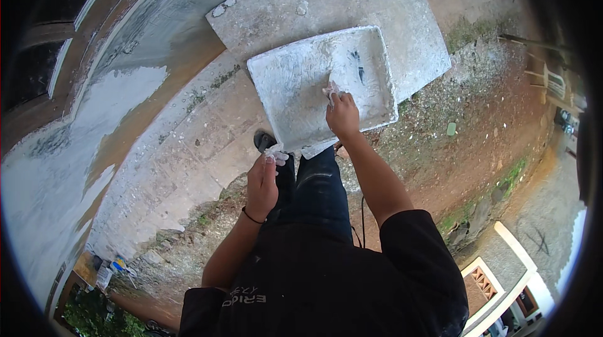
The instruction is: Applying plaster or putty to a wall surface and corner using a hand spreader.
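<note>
My right hand (341, 113) reaches into a shallow, white-caked rectangular tray (289, 86), its fingers closed around something whitish that I cannot make out. Near those fingers the white paste has streaks and a dark patch (358, 67). My left hand (266, 180) is just outside the tray's lower-left corner, its fingers curled and coated in white; whether they hold a lump or tool is unclear. The tray rests on a large, stained pale board (421, 60) above my legs.
A patchily white wall (81, 148) runs along the left, above a pale paved ledge (195, 142). Speckled dirt ground (440, 155) lies to the right, with a pale plastic chair (553, 82). Small containers and tools (110, 271) sit at the lower left; my dark shoe (262, 139) shows below the tray.
</note>
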`<move>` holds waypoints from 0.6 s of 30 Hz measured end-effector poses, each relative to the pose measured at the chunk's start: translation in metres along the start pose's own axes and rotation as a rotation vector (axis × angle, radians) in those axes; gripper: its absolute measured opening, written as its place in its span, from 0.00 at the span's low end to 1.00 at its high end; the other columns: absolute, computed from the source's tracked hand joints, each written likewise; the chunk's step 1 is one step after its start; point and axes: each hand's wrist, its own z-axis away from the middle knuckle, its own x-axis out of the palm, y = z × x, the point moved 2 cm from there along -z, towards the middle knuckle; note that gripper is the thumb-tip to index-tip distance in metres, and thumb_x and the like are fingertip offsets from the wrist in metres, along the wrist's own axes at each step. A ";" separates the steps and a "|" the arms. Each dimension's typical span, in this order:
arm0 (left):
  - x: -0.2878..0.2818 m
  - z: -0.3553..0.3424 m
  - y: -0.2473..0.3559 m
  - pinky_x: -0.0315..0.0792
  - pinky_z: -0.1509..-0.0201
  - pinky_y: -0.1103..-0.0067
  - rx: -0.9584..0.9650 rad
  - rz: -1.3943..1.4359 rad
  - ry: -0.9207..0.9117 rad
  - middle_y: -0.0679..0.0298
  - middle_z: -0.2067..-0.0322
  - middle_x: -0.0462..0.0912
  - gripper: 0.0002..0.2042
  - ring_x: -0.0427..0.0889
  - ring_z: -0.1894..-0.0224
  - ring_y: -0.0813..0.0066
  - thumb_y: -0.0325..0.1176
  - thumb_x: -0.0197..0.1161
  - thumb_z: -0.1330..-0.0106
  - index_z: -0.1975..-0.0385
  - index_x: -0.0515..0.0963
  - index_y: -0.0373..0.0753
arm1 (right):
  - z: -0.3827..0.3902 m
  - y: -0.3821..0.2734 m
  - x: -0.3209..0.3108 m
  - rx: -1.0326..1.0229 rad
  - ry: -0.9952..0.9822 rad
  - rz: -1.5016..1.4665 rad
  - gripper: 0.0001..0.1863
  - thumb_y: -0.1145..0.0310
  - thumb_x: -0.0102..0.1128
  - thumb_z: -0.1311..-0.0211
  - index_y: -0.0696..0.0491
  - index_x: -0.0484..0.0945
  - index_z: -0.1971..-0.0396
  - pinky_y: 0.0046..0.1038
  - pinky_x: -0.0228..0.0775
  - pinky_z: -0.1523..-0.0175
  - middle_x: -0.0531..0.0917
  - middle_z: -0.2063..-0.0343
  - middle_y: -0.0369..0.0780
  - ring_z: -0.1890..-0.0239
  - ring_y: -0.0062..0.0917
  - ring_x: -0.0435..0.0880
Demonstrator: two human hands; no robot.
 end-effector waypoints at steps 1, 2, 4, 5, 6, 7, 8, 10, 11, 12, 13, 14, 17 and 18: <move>0.002 -0.001 0.003 0.65 0.66 0.83 -0.016 -0.014 -0.004 0.61 0.68 0.77 0.18 0.73 0.68 0.79 0.37 0.36 0.34 0.64 0.72 0.31 | 0.007 -0.004 -0.001 -0.005 -0.031 -0.025 0.12 0.74 0.55 0.60 0.56 0.73 0.70 0.36 0.69 0.62 0.73 0.74 0.45 0.65 0.37 0.73; 0.005 -0.003 0.007 0.65 0.66 0.84 -0.002 -0.025 -0.021 0.61 0.68 0.77 0.18 0.73 0.68 0.79 0.36 0.36 0.34 0.64 0.72 0.31 | 0.011 -0.006 -0.005 -0.006 -0.014 -0.020 0.12 0.74 0.55 0.60 0.56 0.73 0.70 0.36 0.69 0.62 0.73 0.74 0.45 0.65 0.37 0.73; 0.009 -0.010 0.013 0.65 0.66 0.84 0.022 -0.035 -0.043 0.61 0.68 0.77 0.17 0.73 0.69 0.79 0.36 0.36 0.34 0.64 0.72 0.31 | 0.014 -0.004 -0.017 -0.026 0.094 0.006 0.13 0.74 0.55 0.60 0.56 0.74 0.68 0.35 0.68 0.61 0.74 0.74 0.45 0.66 0.37 0.73; 0.011 -0.014 0.015 0.65 0.65 0.84 0.044 -0.045 -0.045 0.61 0.68 0.77 0.17 0.73 0.68 0.78 0.36 0.36 0.34 0.63 0.72 0.31 | 0.012 0.001 -0.021 -0.016 0.080 0.012 0.13 0.74 0.55 0.60 0.56 0.74 0.68 0.35 0.68 0.61 0.74 0.74 0.45 0.66 0.37 0.73; 0.012 -0.018 0.017 0.65 0.65 0.84 0.063 -0.058 -0.048 0.61 0.68 0.77 0.17 0.73 0.68 0.78 0.36 0.36 0.34 0.63 0.72 0.31 | 0.009 0.008 -0.025 0.049 0.074 -0.057 0.14 0.74 0.56 0.60 0.57 0.74 0.68 0.35 0.68 0.61 0.74 0.73 0.46 0.66 0.38 0.73; 0.015 -0.022 0.017 0.65 0.65 0.84 0.059 -0.062 -0.051 0.61 0.68 0.77 0.17 0.73 0.68 0.78 0.36 0.36 0.34 0.63 0.72 0.31 | 0.005 0.016 -0.027 0.085 0.076 -0.131 0.14 0.73 0.56 0.60 0.58 0.74 0.67 0.35 0.67 0.60 0.74 0.73 0.46 0.66 0.38 0.73; 0.017 -0.027 0.017 0.65 0.65 0.83 0.063 -0.087 -0.061 0.61 0.68 0.77 0.17 0.73 0.67 0.78 0.36 0.36 0.34 0.62 0.72 0.31 | -0.002 0.026 -0.026 0.189 0.023 -0.211 0.17 0.71 0.56 0.59 0.61 0.74 0.65 0.35 0.67 0.58 0.75 0.70 0.48 0.63 0.41 0.73; 0.026 -0.035 0.015 0.65 0.65 0.83 0.060 -0.120 -0.075 0.60 0.68 0.77 0.17 0.73 0.66 0.77 0.36 0.36 0.34 0.62 0.72 0.31 | -0.019 0.050 -0.025 0.328 0.049 -0.229 0.17 0.70 0.57 0.59 0.61 0.74 0.65 0.34 0.67 0.57 0.75 0.70 0.50 0.63 0.42 0.74; 0.030 -0.038 0.015 0.64 0.68 0.83 0.086 -0.075 -0.043 0.62 0.72 0.76 0.16 0.71 0.71 0.79 0.37 0.38 0.34 0.65 0.71 0.31 | -0.026 0.062 -0.025 0.461 0.053 -0.242 0.18 0.70 0.57 0.59 0.62 0.74 0.64 0.34 0.67 0.57 0.75 0.69 0.52 0.62 0.44 0.74; 0.035 -0.040 0.015 0.63 0.70 0.83 0.107 -0.009 -0.021 0.64 0.76 0.75 0.15 0.68 0.75 0.80 0.37 0.40 0.34 0.68 0.71 0.31 | -0.034 0.073 -0.026 0.446 0.069 -0.248 0.18 0.70 0.57 0.59 0.62 0.74 0.64 0.34 0.67 0.57 0.75 0.69 0.52 0.62 0.44 0.74; 0.039 -0.042 0.015 0.63 0.70 0.83 0.101 -0.038 -0.020 0.64 0.76 0.75 0.15 0.68 0.75 0.80 0.37 0.40 0.34 0.68 0.71 0.31 | -0.041 0.084 -0.029 0.474 0.059 -0.237 0.19 0.69 0.57 0.59 0.62 0.74 0.64 0.34 0.67 0.56 0.76 0.69 0.53 0.62 0.44 0.74; 0.043 -0.042 0.016 0.63 0.70 0.83 0.094 -0.036 -0.024 0.64 0.75 0.75 0.16 0.69 0.74 0.80 0.37 0.40 0.34 0.67 0.71 0.31 | -0.044 0.092 -0.032 0.527 0.046 -0.221 0.19 0.69 0.57 0.59 0.62 0.74 0.64 0.34 0.67 0.56 0.76 0.68 0.55 0.63 0.45 0.75; 0.053 -0.041 0.019 0.63 0.69 0.83 0.075 -0.008 -0.022 0.63 0.75 0.75 0.16 0.70 0.73 0.79 0.37 0.40 0.34 0.65 0.71 0.31 | -0.051 0.105 -0.047 0.547 0.001 -0.242 0.18 0.69 0.56 0.59 0.62 0.75 0.66 0.35 0.67 0.57 0.76 0.68 0.54 0.64 0.45 0.76; 0.054 -0.040 0.020 0.63 0.69 0.83 0.057 0.014 -0.011 0.63 0.74 0.75 0.16 0.71 0.73 0.79 0.37 0.40 0.34 0.64 0.71 0.31 | -0.051 0.107 -0.054 0.533 0.021 -0.304 0.18 0.68 0.56 0.59 0.61 0.75 0.66 0.35 0.68 0.58 0.77 0.67 0.52 0.63 0.44 0.76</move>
